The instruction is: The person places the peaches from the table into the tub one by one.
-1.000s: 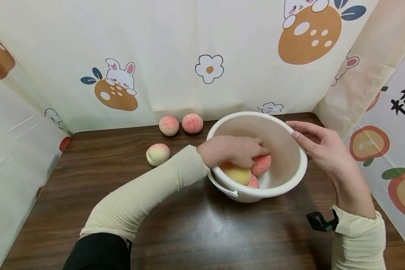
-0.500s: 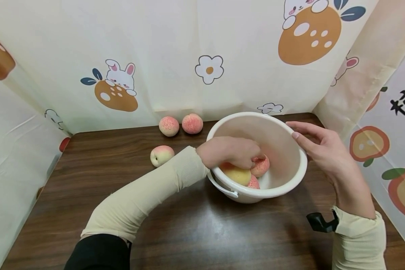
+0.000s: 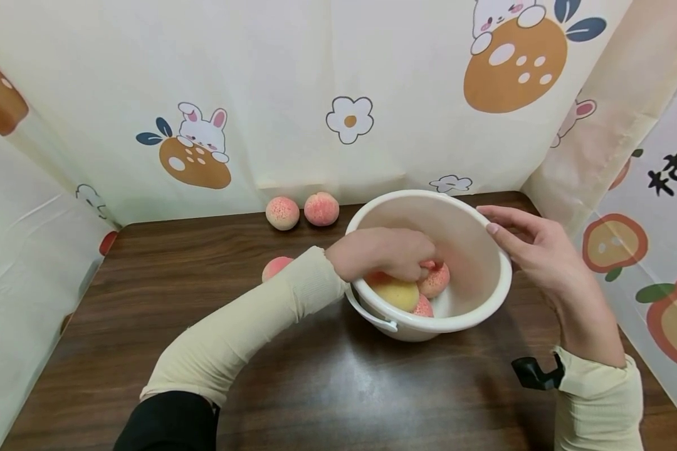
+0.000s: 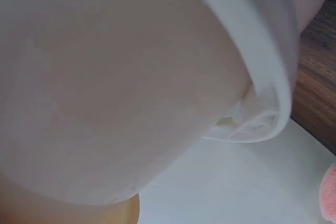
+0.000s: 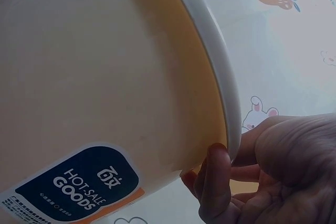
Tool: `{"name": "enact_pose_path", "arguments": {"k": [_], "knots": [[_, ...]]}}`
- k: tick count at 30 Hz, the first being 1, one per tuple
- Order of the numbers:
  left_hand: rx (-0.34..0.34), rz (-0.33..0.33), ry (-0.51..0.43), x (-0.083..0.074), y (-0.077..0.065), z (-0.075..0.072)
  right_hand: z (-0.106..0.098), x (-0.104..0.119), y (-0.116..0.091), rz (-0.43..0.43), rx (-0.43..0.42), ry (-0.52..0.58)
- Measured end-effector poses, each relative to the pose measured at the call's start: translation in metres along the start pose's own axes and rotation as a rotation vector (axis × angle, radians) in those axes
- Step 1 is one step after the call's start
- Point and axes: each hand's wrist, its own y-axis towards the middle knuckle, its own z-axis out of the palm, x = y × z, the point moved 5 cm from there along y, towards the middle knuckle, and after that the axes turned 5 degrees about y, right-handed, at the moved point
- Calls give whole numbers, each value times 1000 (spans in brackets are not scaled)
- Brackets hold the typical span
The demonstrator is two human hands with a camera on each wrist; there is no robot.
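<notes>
In the head view a white bucket [image 3: 488, 319] stands on the table, its mouth tilted toward the camera. My left hand [image 3: 392, 254] reaches inside over the near left rim, fingers curled on a pink peach [image 3: 435, 282]. Beside that peach lie a yellow peach [image 3: 397, 294] and another pink one [image 3: 424, 307]. At the right rim my right hand [image 3: 541, 250] holds the bucket; the right wrist view shows fingers [image 5: 215, 182] bent against the outer wall under the rim. The left hand's fingertips are partly hidden, and the left wrist view is mostly bucket wall [image 4: 131, 77].
Two pink peaches [image 3: 283, 213] [image 3: 321, 209] sit by the back wall, left of the bucket. A third peach [image 3: 275, 267] shows partly behind the left sleeve [image 3: 248, 326]. The bucket's handle [image 3: 372, 314] hangs at its near left side. Printed cloth [image 3: 282, 81] surrounds the dark wooden table [image 3: 163, 269].
The loose peach on the table has rolled right, and the left sleeve now covers part of it. My left index finger has curled in over the peach in the bucket. The right hand keeps its place.
</notes>
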Motion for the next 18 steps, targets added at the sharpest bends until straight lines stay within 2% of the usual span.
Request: {"name": "enact_pose_path", "arguments": {"k": [6, 10, 18], "knots": [[-66, 19, -57, 0, -8, -7, 0, -1, -1, 2, 3, -6], [-128, 13, -58, 1, -15, -13, 0, -1, -1, 4, 1, -16], [-324, -16, -34, 6, -33, -22, 0, 0, -1, 3, -5, -8]]}}
